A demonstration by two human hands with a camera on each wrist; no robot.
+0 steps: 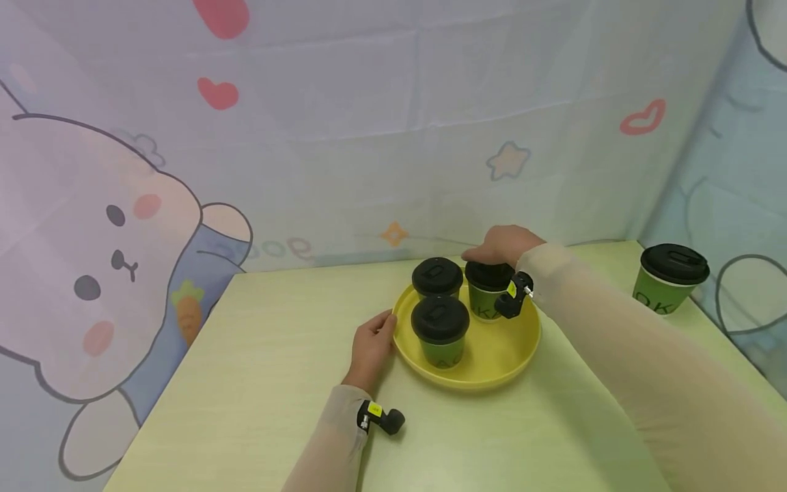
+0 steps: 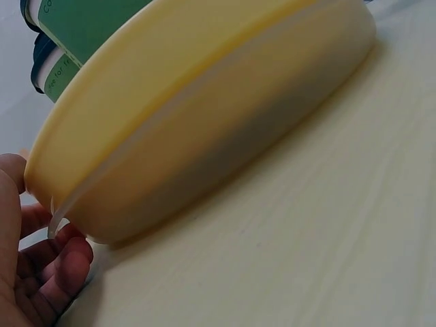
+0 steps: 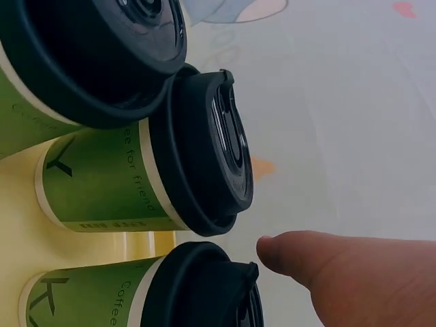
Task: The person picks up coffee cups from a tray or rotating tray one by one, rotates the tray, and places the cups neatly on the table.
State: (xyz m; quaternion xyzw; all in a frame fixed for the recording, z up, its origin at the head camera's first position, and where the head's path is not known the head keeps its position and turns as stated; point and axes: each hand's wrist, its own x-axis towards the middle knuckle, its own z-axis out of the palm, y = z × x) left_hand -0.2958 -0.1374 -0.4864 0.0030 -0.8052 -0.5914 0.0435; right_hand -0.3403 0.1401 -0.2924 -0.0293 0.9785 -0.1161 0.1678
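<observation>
A round yellow tray (image 1: 492, 355) sits on the table and bears three green paper cups with black lids: a front cup (image 1: 441, 335), a back-left cup (image 1: 437, 277) and a back-right cup (image 1: 486, 301), all upright. At the tray's left edge my left hand (image 1: 371, 345) grips the rim, thumb above and fingers (image 2: 71, 266) curled beneath. My right hand (image 1: 507, 244) is over the lid of the back-right cup. In the right wrist view its thumb (image 3: 293, 255) stretches straight beside that lid, a small gap between them; the other fingers are hidden.
Another lidded green cup (image 1: 670, 277) stands on the right side of the table (image 1: 270, 383), near its edge. A printed cloth (image 1: 344, 137) hangs behind the table, close to the tray's back cups.
</observation>
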